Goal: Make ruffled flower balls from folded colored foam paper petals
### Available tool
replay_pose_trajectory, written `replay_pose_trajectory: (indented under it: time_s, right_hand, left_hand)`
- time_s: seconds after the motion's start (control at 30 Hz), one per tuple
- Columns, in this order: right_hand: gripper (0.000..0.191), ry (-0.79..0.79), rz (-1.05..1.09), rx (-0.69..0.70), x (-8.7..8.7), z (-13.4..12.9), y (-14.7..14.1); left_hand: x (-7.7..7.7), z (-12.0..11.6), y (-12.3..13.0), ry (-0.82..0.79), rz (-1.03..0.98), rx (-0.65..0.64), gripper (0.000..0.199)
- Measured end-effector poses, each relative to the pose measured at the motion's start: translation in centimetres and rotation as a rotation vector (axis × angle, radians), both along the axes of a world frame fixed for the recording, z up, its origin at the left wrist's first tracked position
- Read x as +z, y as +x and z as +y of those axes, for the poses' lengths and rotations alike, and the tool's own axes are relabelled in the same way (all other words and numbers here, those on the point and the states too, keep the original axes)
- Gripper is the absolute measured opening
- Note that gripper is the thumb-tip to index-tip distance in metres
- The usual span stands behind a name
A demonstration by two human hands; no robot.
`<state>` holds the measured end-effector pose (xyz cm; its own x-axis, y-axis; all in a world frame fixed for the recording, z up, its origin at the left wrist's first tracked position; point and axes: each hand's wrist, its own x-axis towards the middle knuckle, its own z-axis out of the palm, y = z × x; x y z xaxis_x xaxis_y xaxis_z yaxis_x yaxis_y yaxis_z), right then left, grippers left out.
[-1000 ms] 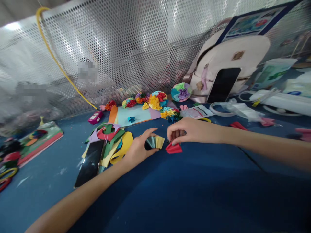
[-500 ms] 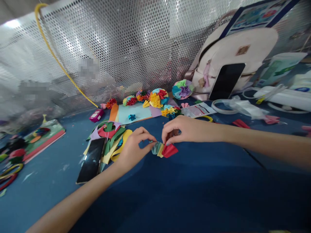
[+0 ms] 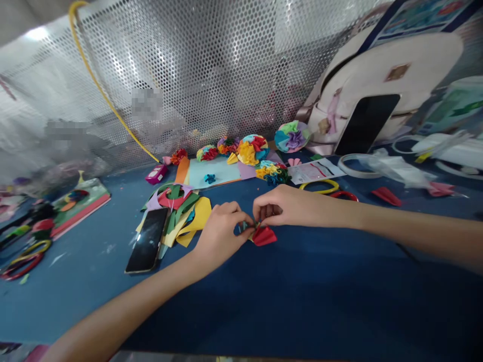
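Red pleated paper [image 3: 264,236], seemingly light, soft and easily creased: the left hand [image 3: 221,235] and right hand [image 3: 289,210] pinch narrowly at its gathered base, apparently the firmest hold.

Lots of room under the right hand [image 3: 281,208] on the blue tabletop [image 3: 313,306], but the left hand [image 3: 221,236] runs into the black smartphone [image 3: 147,240] and cut paper scraps [image 3: 181,213] just beside it, while straight ahead the paper flowers [image 3: 247,151] and tape roll [image 3: 340,165] sit in the way.

The folded paper strips [image 3: 244,228] look mostly hidden behind the fingers [image 3: 234,213].
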<state>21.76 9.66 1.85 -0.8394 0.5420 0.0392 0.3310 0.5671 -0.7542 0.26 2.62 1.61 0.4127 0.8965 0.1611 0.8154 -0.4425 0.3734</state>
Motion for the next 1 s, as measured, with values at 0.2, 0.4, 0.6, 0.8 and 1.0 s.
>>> replay_pose_trajectory:
  time_s: [0.2, 0.4, 0.6, 0.8, 1.0]
  right_hand:
    - [0.009, 0.055, 0.002, -0.025, -0.6, -0.3, 0.7]
    - [0.01, 0.018, 0.02, -0.029, -0.8, -0.6, 1.5]
    - [0.015, -0.031, 0.053, -0.045, -1.0, -0.9, 1.6]
    - [0.014, -0.068, 0.119, -0.053, -1.0, -1.5, 0.8]
    - [0.013, -0.126, 0.132, -0.072, -1.1, -2.1, 0.2]
  left_hand:
    - [1.5, 0.5, 1.3, -0.026, 0.165, -0.004, 0.004]
    - [1.6, 0.0, 1.4, -0.034, 0.198, -0.001, 0.007]
    - [0.9, -0.9, 1.2, 0.011, 0.177, -0.003, 0.001]
    - [0.7, -1.1, 1.1, 0.01, 0.144, -0.006, 0.007]
    - [0.5, -1.0, 0.6, 0.025, 0.126, -0.018, 0.006]
